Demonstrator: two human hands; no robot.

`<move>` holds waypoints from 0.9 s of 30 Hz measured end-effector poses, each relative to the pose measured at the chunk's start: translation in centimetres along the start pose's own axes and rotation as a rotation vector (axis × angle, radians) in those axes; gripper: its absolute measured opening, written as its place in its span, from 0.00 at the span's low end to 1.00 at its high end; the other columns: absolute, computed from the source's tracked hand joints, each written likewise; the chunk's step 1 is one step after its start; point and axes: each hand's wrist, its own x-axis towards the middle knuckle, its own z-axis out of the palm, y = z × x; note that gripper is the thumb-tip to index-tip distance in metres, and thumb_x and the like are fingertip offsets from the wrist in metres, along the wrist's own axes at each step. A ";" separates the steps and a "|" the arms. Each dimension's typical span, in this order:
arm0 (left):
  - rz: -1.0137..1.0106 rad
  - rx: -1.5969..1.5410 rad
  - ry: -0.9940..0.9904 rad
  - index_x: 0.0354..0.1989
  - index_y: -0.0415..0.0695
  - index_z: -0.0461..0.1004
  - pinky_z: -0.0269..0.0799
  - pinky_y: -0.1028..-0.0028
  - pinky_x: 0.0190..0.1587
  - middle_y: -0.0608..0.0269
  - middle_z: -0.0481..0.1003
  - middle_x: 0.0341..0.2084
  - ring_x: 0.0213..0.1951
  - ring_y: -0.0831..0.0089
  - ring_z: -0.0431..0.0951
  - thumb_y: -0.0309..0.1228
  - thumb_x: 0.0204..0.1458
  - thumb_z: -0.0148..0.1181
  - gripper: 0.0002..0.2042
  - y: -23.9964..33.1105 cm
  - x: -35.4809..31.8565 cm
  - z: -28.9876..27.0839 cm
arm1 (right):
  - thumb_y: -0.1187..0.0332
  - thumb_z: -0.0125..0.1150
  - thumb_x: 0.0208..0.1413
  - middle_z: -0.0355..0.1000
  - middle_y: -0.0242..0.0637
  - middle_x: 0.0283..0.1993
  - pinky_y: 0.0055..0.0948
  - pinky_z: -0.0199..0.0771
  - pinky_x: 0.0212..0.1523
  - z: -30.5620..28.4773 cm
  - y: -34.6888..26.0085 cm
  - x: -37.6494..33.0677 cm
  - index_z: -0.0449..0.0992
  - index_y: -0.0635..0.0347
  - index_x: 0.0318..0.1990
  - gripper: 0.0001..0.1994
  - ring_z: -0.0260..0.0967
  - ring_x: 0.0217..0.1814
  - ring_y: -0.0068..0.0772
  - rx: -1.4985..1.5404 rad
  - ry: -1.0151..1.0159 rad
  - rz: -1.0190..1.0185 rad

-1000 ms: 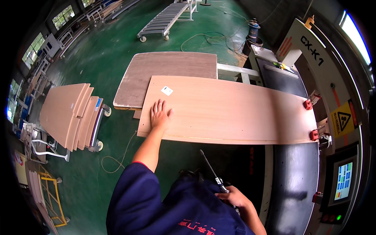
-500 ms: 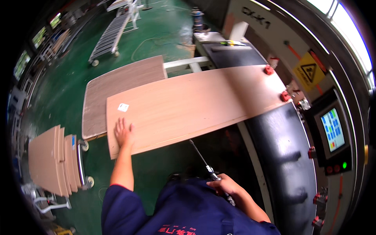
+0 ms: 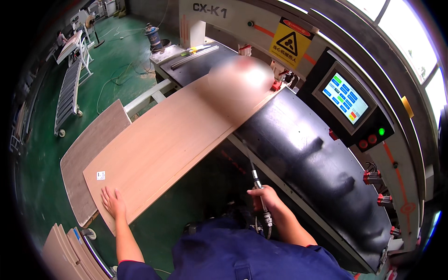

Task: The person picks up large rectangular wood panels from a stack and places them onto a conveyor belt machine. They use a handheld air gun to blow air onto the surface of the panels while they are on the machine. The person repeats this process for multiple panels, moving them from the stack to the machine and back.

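My left hand (image 3: 114, 203) lies flat with fingers spread on the near left end of a long light-brown wood panel (image 3: 163, 135), just below a small white label (image 3: 101, 175). The panel's far right end rests on the black machine bed (image 3: 303, 135), where a blurred patch hides detail. In my right hand (image 3: 269, 201) is a silver air blow gun (image 3: 258, 183), its long thin nozzle pointing up toward the panel's near edge without touching it. A hose hangs from the gun's lower end. Beneath the panel's left end is a greyer brown board (image 3: 88, 161).
A machine frame with a lit touchscreen (image 3: 345, 97) and a yellow warning sign (image 3: 290, 43) stands at right. Red clamps (image 3: 373, 177) line the bed. Stacked brown panels (image 3: 70, 252) stand at lower left. A roller conveyor (image 3: 70, 93) and a blue canister (image 3: 153, 36) are farther back.
The view has turned to the right, so the panel and machine sit slanted and farther left. My left hand keeps its place by the label. The blow gun now points more steeply upward.
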 end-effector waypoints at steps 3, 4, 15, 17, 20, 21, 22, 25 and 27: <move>0.009 0.014 0.021 0.71 0.48 0.53 0.42 0.56 0.71 0.64 0.50 0.72 0.73 0.63 0.46 0.50 0.64 0.41 0.30 -0.4 0.1 0.6 | 0.63 0.64 0.51 0.65 0.34 0.18 0.31 0.66 0.20 -1.5 0.5 0.2 0.66 0.54 0.21 0.13 0.63 0.17 0.29 0.114 0.094 -0.003; 0.011 0.015 0.024 0.71 0.48 0.53 0.42 0.56 0.71 0.64 0.50 0.72 0.73 0.63 0.47 0.50 0.64 0.41 0.30 -0.5 0.1 0.6 | 0.64 0.64 0.50 0.65 0.34 0.18 0.30 0.67 0.20 -2.0 0.6 0.4 0.66 0.54 0.21 0.13 0.63 0.17 0.29 0.126 0.129 -0.019; 0.017 -0.005 0.034 0.70 0.48 0.54 0.43 0.56 0.71 0.61 0.51 0.72 0.72 0.62 0.49 0.50 0.64 0.41 0.29 -0.1 -0.2 0.0 | 0.63 0.64 0.52 0.66 0.35 0.14 0.28 0.69 0.17 -3.3 0.1 1.8 0.68 0.56 0.18 0.15 0.64 0.12 0.29 0.273 0.270 -0.090; 0.015 0.000 0.033 0.70 0.48 0.54 0.43 0.56 0.71 0.61 0.51 0.72 0.72 0.62 0.49 0.49 0.64 0.41 0.29 -0.3 0.0 0.3 | 0.63 0.64 0.51 0.66 0.35 0.14 0.28 0.70 0.17 -3.0 -0.2 2.0 0.68 0.56 0.18 0.15 0.64 0.12 0.30 0.265 0.283 -0.109; 0.011 -0.003 0.033 0.70 0.48 0.55 0.43 0.57 0.71 0.62 0.51 0.71 0.72 0.62 0.49 0.49 0.64 0.42 0.29 -0.3 0.0 0.1 | 0.63 0.63 0.51 0.66 0.35 0.14 0.29 0.70 0.16 -2.7 -0.8 2.3 0.68 0.56 0.18 0.15 0.64 0.12 0.30 0.266 0.300 -0.115; 0.012 -0.007 0.032 0.70 0.48 0.55 0.43 0.57 0.71 0.62 0.52 0.71 0.72 0.62 0.49 0.49 0.64 0.42 0.29 -0.1 -0.1 0.0 | 0.63 0.63 0.51 0.66 0.35 0.14 0.29 0.70 0.16 -2.8 -1.1 2.3 0.68 0.56 0.18 0.15 0.64 0.12 0.30 0.269 0.308 -0.114; 0.010 -0.014 0.034 0.70 0.48 0.55 0.43 0.57 0.71 0.62 0.52 0.71 0.72 0.63 0.49 0.49 0.64 0.42 0.29 -0.1 -0.2 -0.1 | 0.64 0.63 0.51 0.66 0.34 0.14 0.29 0.70 0.17 -2.9 -1.3 2.5 0.68 0.56 0.18 0.14 0.64 0.12 0.30 0.264 0.311 -0.100; 0.005 -0.031 0.038 0.70 0.48 0.55 0.42 0.57 0.71 0.62 0.52 0.71 0.72 0.63 0.49 0.49 0.64 0.43 0.29 0.1 -0.3 -0.4 | 0.63 0.63 0.51 0.66 0.34 0.14 0.28 0.70 0.17 -2.9 -1.8 2.7 0.68 0.56 0.18 0.15 0.64 0.12 0.30 0.284 0.297 -0.096; 0.001 -0.038 0.034 0.70 0.48 0.55 0.42 0.57 0.71 0.62 0.52 0.71 0.72 0.63 0.49 0.49 0.64 0.43 0.29 0.2 -0.4 -0.7 | 0.64 0.65 0.50 0.65 0.34 0.15 0.30 0.69 0.17 -2.8 -1.8 3.3 0.67 0.55 0.18 0.15 0.65 0.14 0.31 0.285 0.297 -0.102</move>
